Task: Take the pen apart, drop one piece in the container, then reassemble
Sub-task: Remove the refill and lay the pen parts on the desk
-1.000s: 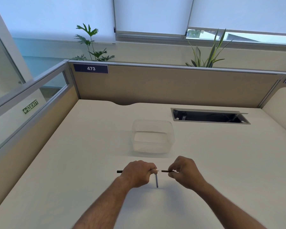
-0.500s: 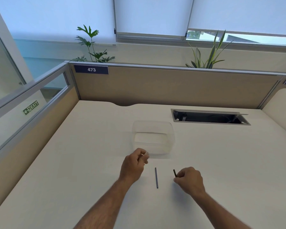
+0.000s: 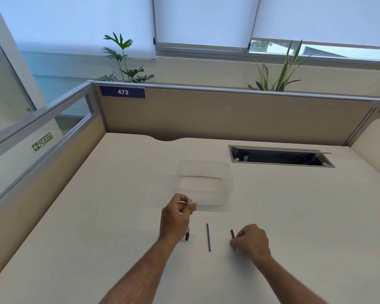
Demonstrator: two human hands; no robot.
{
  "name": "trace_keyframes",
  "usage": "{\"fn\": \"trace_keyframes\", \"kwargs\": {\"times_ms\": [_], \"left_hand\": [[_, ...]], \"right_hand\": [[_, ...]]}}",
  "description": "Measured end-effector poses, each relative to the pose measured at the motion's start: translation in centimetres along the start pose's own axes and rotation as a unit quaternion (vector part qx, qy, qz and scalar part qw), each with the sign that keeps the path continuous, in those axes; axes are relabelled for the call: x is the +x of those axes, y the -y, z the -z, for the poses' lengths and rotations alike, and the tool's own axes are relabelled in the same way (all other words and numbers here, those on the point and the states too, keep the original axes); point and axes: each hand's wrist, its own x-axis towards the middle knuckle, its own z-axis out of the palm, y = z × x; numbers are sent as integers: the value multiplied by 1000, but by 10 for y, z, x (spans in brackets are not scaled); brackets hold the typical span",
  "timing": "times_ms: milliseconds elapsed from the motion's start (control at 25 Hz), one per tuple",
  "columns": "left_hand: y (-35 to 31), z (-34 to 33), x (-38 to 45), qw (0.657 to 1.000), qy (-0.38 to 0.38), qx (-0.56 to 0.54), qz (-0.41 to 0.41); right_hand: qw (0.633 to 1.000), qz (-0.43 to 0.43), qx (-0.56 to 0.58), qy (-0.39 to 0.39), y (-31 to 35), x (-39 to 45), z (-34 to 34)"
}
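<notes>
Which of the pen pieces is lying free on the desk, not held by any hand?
The thin dark refill between both hands. The left hand holds the white-tipped barrel; the right hand pinches the short black piece.

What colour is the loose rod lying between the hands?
Dark grey-blue, seen in the head view: the rod lies bare on the desk.

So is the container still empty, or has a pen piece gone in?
Empty: the clear container shows only its bare bottom. The refill lies on the desk.

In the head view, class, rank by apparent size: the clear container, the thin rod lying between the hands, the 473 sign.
1. clear container
2. 473 sign, though it sits farther away
3. thin rod
</notes>
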Motion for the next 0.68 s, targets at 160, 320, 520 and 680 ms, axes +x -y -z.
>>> {"fn": "trace_keyframes", "kwargs": {"times_ms": [160, 320, 520, 680], "left_hand": [[2, -1, 2, 1000, 3, 2, 2], [0, -5, 2, 1000, -1, -9, -2], [-7, -15, 1, 990, -15, -133, 47], [-9, -17, 2, 955, -53, -259, 135]], "right_hand": [[998, 35, -11, -55, 1, -1, -2], [976, 175, 101, -80, 12, -12, -11], [952, 201, 213, 83, 28, -24, -27], [909, 162, 354, 148, 30, -20, -26]]}}
